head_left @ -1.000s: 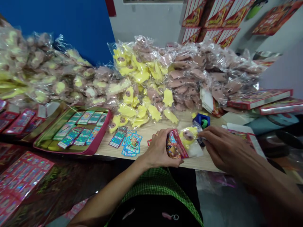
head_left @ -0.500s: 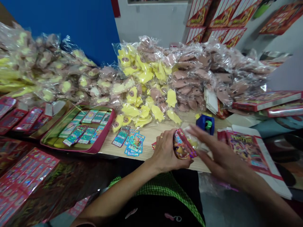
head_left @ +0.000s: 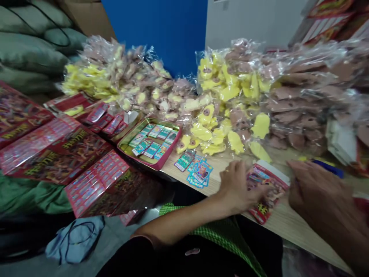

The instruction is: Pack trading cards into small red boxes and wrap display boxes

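A flat red printed box (head_left: pixel 266 188) with a pale flap lies at the table's front edge. My left hand (head_left: pixel 238 188) rests over its left side, thumb stretched across the printed face and fingers apart. To the right of the box is my right hand (head_left: pixel 319 196), blurred by motion; its fingertips and anything under them cannot be made out. Left of my hands lie loose blue cards (head_left: pixel 198 173) and a teal card (head_left: pixel 185 160). A blue tape dispenser (head_left: pixel 328 167) is partly hidden behind my right hand.
A pink-rimmed tray (head_left: pixel 160 164) holds several cards. Bagged yellow figures (head_left: pixel 236 141) and bagged brown figures (head_left: pixel 296 115) are heaped along the back. Large red display boxes (head_left: pixel 57 150) stand at the left, with pale green sacks (head_left: pixel 31 54) behind.
The view has swung left, showing the sacks and display boxes. The small thick box in my left hand no longer shows; a flat printed box lies under that hand now.
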Motion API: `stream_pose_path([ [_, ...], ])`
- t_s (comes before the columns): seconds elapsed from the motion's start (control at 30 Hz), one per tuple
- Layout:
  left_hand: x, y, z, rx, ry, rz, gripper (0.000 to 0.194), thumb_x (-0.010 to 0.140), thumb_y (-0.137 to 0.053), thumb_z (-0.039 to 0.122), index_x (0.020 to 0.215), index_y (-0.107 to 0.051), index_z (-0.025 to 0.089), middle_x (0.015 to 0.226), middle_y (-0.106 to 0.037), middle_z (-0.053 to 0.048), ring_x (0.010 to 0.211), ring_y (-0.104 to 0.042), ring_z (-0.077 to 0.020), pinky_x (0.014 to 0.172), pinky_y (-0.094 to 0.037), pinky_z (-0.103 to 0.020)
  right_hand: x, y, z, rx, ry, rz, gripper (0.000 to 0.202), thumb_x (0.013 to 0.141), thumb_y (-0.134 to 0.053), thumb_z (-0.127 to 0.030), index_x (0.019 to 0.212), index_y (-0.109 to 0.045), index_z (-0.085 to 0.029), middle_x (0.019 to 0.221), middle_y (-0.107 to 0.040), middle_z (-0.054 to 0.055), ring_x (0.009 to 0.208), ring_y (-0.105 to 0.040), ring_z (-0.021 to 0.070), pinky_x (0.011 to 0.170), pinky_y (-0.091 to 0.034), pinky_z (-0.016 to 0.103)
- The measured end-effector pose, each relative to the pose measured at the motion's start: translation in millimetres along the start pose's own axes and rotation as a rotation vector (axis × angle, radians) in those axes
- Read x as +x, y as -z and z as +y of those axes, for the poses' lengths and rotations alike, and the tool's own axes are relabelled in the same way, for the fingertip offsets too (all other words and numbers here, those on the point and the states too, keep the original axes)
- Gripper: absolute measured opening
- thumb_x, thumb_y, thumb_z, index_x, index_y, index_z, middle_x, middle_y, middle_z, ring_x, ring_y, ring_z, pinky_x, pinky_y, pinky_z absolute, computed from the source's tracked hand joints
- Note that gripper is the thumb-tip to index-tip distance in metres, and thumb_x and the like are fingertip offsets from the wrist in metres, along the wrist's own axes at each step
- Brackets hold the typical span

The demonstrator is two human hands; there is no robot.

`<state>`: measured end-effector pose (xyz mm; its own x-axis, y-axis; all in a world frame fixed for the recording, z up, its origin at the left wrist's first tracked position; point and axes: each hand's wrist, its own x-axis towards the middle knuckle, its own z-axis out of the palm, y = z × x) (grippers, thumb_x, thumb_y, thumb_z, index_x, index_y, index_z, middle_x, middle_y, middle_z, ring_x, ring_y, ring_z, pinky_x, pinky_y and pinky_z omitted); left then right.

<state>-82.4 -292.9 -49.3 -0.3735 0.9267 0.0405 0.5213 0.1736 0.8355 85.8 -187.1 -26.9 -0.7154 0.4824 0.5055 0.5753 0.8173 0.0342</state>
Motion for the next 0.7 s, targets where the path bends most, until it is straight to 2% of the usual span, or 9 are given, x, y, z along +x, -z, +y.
stream_pose_path([
  [0.07,-6,46.2,-31,0.140,-0.129,0.000,0.030,0.097,-0.058,0.034,0.123,-0.060,0.021,0.130,-0.067,-0.013,0.125,-0.062,-0.0279,0.111,-0.050,-0.049,6,-4,-34,0.171,0.097,0.007,0.046,0.091,-0.040,-0.013,0.133,-0.059,-0.012,0.118,-0.071,0.022,0.111,-0.067,0.0387,0.095,-0.055,0.056],
  [0.1,-11,71.8,-49,0.223,-0.146,-0.003,0.026,0.099,-0.050,0.025,0.122,-0.062,0.021,0.126,-0.070,-0.011,0.123,-0.064,-0.0257,0.110,-0.050,-0.048,7,-8,-55,0.251,0.143,0.008,0.048,0.089,-0.042,-0.011,0.133,-0.060,-0.013,0.120,-0.071,0.019,0.110,-0.068,0.0349,0.096,-0.056,0.052],
  [0.17,-24,120.1,-86,0.402,-0.161,-0.086,0.036,0.099,-0.048,0.023,0.132,-0.060,0.020,0.139,-0.065,-0.013,0.135,-0.058,-0.0269,0.116,-0.045,-0.049,8,-21,-102,0.325,0.199,-0.093,0.046,0.089,-0.042,-0.012,0.131,-0.061,-0.010,0.125,-0.070,0.019,0.113,-0.067,0.0325,0.099,-0.055,0.050],
  [0.2,-32,139.6,-104,0.480,-0.167,-0.175,0.048,0.096,-0.057,0.029,0.142,-0.053,0.019,0.154,-0.055,-0.015,0.147,-0.047,-0.0302,0.122,-0.038,-0.053,8,-30,-124,0.312,0.196,-0.198,0.046,0.091,-0.044,-0.014,0.133,-0.061,-0.008,0.131,-0.068,0.021,0.117,-0.065,0.0336,0.101,-0.054,0.050],
  [0.27,-46,165.0,-134,0.585,-0.170,-0.349,0.075,0.090,-0.068,0.041,0.156,-0.039,0.019,0.168,-0.036,-0.017,0.158,-0.030,-0.0346,0.125,-0.031,-0.057,7,-51,-163,0.227,0.166,-0.343,0.055,0.090,-0.053,-0.019,0.142,-0.055,0.001,0.145,-0.057,0.027,0.128,-0.058,0.0397,0.103,-0.053,0.053],
  [0.33,-60,172.7,-157,0.649,-0.203,-0.361,0.067,0.096,-0.062,0.037,0.156,-0.039,0.019,0.167,-0.037,-0.018,0.157,-0.031,-0.0334,0.123,-0.034,-0.058,3,-69,-187,0.127,0.178,-0.418,0.056,0.091,-0.056,-0.016,0.143,-0.053,0.004,0.146,-0.054,0.031,0.126,-0.058,0.0408,0.099,-0.054,0.053],
  [0.43,-74,166.0,-176,0.678,-0.318,-0.217,0.043,0.105,-0.046,0.022,0.148,-0.052,0.021,0.152,-0.058,-0.015,0.146,-0.051,-0.0274,0.115,-0.047,-0.053,-5,-85,-200,0.036,0.242,-0.362,0.048,0.091,-0.048,-0.001,0.138,-0.058,0.002,0.133,-0.063,0.029,0.109,-0.065,0.0344,0.090,-0.057,0.048],
  [0.53,-78,160.7,-182,0.696,-0.411,-0.180,0.045,0.102,-0.047,0.013,0.145,-0.056,0.022,0.144,-0.064,-0.016,0.138,-0.059,-0.0279,0.108,-0.054,-0.051,-11,-88,-197,0.015,0.288,-0.293,0.046,0.089,-0.046,0.003,0.132,-0.062,0.000,0.124,-0.066,0.027,0.101,-0.063,0.0338,0.081,-0.057,0.047],
  [0.7,-76,165.5,-185,0.725,-0.433,-0.186,0.048,0.098,-0.045,0.007,0.142,-0.060,0.019,0.141,-0.066,-0.017,0.136,-0.060,-0.0294,0.107,-0.054,-0.051,-9,-81,-192,0.054,0.320,-0.294,0.040,0.091,-0.045,0.004,0.125,-0.066,-0.003,0.109,-0.067,0.023,0.095,-0.060,0.0328,0.076,-0.054,0.043],
])
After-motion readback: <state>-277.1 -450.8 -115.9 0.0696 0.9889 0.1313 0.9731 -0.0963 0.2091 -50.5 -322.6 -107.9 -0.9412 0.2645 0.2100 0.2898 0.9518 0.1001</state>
